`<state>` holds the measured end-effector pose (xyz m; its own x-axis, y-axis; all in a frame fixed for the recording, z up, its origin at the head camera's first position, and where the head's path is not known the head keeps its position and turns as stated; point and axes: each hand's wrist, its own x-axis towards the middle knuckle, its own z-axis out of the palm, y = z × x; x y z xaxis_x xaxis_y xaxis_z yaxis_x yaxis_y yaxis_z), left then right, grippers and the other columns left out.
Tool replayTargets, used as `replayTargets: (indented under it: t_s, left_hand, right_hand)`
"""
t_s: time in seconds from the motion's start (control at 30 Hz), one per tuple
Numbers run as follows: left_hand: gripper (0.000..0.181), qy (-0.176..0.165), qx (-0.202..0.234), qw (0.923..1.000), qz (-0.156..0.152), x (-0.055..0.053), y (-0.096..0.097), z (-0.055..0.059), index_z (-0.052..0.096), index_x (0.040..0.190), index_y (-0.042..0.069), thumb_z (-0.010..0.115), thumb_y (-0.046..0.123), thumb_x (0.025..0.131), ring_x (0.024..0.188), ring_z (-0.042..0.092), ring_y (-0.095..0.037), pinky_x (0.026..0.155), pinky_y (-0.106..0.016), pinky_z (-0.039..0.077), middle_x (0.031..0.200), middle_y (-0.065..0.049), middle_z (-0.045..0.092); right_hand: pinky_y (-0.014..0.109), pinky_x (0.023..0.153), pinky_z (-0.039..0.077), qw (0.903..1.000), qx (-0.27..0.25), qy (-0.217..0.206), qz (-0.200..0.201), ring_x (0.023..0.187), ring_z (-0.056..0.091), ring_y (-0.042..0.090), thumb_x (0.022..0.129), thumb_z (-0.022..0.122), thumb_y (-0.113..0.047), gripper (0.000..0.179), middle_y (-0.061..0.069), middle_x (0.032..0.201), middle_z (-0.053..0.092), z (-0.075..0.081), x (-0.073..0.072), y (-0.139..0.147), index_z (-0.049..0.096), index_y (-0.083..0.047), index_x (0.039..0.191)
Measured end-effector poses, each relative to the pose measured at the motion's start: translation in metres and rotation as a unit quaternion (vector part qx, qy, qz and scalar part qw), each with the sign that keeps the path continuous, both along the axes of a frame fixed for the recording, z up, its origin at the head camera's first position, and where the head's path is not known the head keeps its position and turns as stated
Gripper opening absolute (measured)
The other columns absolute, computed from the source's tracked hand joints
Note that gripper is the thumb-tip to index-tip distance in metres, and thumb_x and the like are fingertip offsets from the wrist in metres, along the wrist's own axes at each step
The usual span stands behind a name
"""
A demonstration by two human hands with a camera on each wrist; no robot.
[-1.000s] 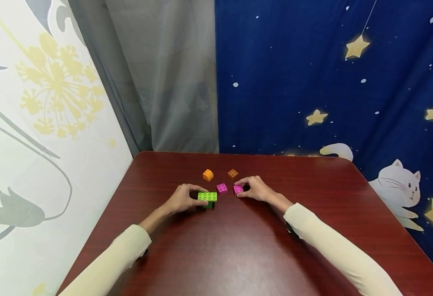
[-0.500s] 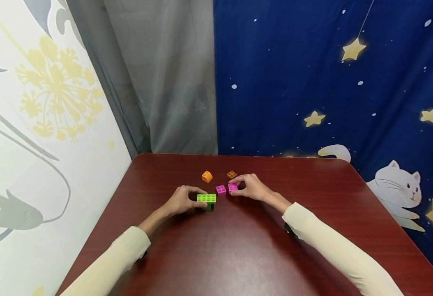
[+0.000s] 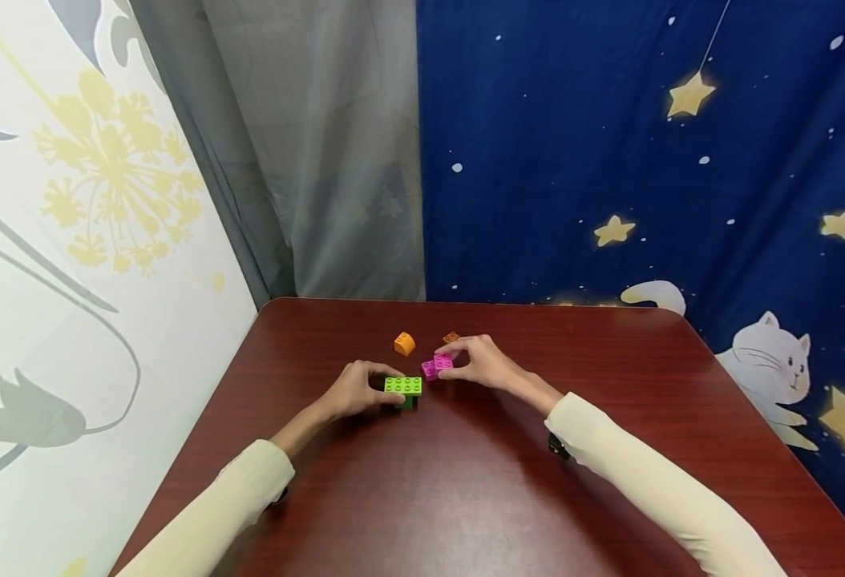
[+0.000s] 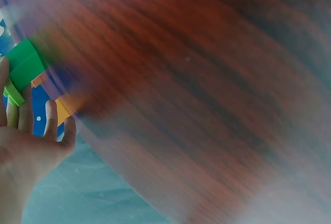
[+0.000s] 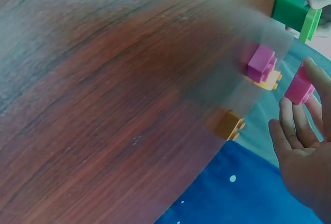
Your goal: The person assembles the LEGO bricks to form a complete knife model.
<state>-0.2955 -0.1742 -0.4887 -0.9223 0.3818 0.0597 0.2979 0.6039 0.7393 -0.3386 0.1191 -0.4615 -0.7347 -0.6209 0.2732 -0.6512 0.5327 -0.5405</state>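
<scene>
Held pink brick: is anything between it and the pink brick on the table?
Nothing visible. In the right wrist view, an open gap separates the raised pink brick in the right hand from the other pink brick; the green bricks are off to one side.

No legible text, label, brand, number or sign in the head view or either wrist view, none readable on the toy bricks (image 3: 403, 386), the counter (image 3: 430, 481), the sleeves (image 3: 653, 473), the blue curtain (image 3: 538, 120) or the white printed wall (image 3: 11, 304).
</scene>
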Motion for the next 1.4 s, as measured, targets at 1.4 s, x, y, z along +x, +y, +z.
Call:
replayTargets:
  t_s: [1.4]
  left_hand:
    - [0.04,0.015,0.001,0.9998,-0.012,-0.002,-0.001,0.001,0.078,0.116,0.012,0.091,0.031,0.082,0.101,0.068,-0.018,0.092,-0.043,0.056,0.112,-0.002,0.076]
  right_hand:
    - [0.038,0.08,0.059,0.9989,-0.004,0.004,0.046,0.092,0.071,0.028,0.086,0.088,-0.031,0.039,0.004,0.113,0.077,-0.001,0.021,-0.061,0.078,-0.012,0.12]
